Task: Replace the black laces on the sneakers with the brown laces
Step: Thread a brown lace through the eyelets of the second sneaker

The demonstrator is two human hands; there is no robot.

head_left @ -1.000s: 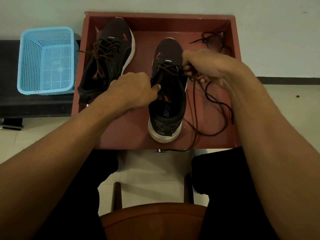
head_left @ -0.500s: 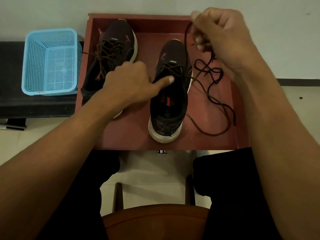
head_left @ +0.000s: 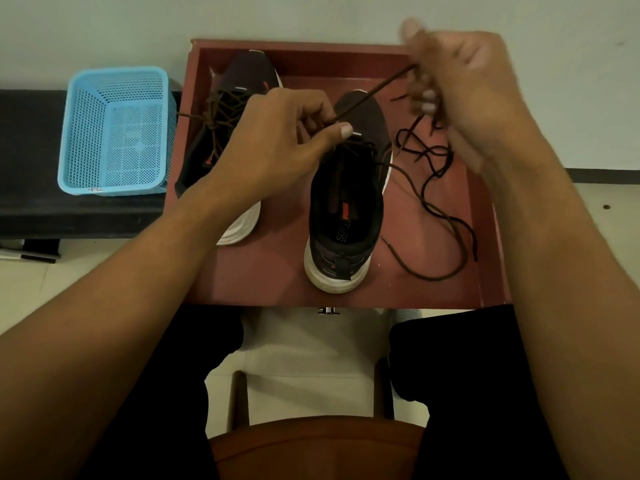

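Note:
Two dark sneakers stand in a red wooden tray [head_left: 277, 282]. The left sneaker [head_left: 225, 140] carries a tied brown lace. The right sneaker [head_left: 346, 202] has a brown lace [head_left: 372, 95] only through its front eyelets. My left hand [head_left: 277, 143] sits over that shoe's front and pinches the lace close to the eyelets. My right hand [head_left: 457, 88], raised over the tray's far right corner, grips the same lace and holds it taut. Its other end trails loose over the tray floor on the right. A black lace [head_left: 429, 157] lies tangled under my right hand.
A blue plastic mesh basket [head_left: 117, 133] stands on a dark bench [head_left: 69, 213] left of the tray. A pale wall rises behind the tray. My knees and a wooden chair seat [head_left: 311, 448] are at the bottom of view.
My right hand pulled the brown lace up and away from the shoe, drawing it taut. My left hand lifted from the shoe's tongue and took hold of the lace near the eyelets.

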